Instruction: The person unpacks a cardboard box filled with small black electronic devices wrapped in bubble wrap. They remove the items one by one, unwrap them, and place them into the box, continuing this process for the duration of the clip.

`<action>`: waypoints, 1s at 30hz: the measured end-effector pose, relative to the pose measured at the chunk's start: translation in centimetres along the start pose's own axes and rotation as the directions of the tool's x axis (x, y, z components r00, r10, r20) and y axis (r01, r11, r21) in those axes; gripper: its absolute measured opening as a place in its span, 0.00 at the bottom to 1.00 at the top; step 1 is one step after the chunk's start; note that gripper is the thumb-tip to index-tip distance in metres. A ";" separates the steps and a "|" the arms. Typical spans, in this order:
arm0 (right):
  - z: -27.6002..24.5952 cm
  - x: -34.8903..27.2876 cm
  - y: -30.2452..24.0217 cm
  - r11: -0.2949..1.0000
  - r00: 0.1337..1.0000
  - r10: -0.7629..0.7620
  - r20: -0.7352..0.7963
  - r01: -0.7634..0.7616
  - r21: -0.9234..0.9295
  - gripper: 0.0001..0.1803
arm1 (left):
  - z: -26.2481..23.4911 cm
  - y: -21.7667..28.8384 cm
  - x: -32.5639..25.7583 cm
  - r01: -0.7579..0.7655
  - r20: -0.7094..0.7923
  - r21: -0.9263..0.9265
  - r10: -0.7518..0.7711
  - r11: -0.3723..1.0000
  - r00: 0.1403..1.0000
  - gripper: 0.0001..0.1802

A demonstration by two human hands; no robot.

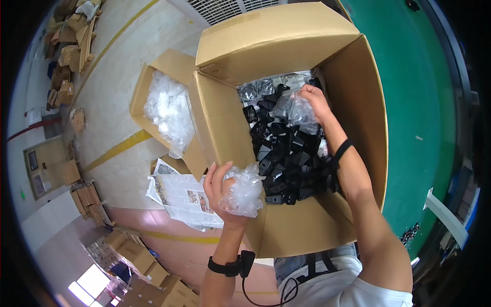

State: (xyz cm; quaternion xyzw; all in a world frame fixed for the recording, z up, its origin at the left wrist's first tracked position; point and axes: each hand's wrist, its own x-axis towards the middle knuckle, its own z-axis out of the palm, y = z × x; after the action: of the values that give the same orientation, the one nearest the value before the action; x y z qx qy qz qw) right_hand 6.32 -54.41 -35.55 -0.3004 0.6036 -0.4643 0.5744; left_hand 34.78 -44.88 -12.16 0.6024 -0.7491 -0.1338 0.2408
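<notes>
My left hand [221, 185] grips a crumpled clear bag [244, 189] at the near left wall of the big box [358, 102]. My right hand [313, 100] reaches in far, fingers closed on another plastic bag [300, 115] above the black parts [286, 158]. A smaller box [171, 66] of bags sits left.

head cam | worn on head, looks steeply down | close over open cardboard box [353, 123] | fisheye, edges bend

Pale concrete floor [110, 97] with yellow painted lines [118, 148]. Green floor [419, 102] at right. Flattened cardboard piles [69, 46] along left edge. Stacked cartons [148, 268] lower left. Ventilation grille [225, 7] at top. Bright daylight patch [89, 284].
</notes>
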 end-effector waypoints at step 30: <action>4.6 -12.9 -0.8 0.822 0.881 0.234 0.412 0.047 -0.568 0.17 | 0.2 -0.9 0.0 -0.062 -0.040 -0.008 0.061 0.998 0.997 0.13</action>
State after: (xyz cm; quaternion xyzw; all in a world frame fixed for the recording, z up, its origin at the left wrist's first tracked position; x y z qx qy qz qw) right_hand 12.69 -44.17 -29.11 -0.5267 0.5723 -0.1507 0.6103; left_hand 35.40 -45.13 -12.78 0.5805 -0.7618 -0.1178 0.2624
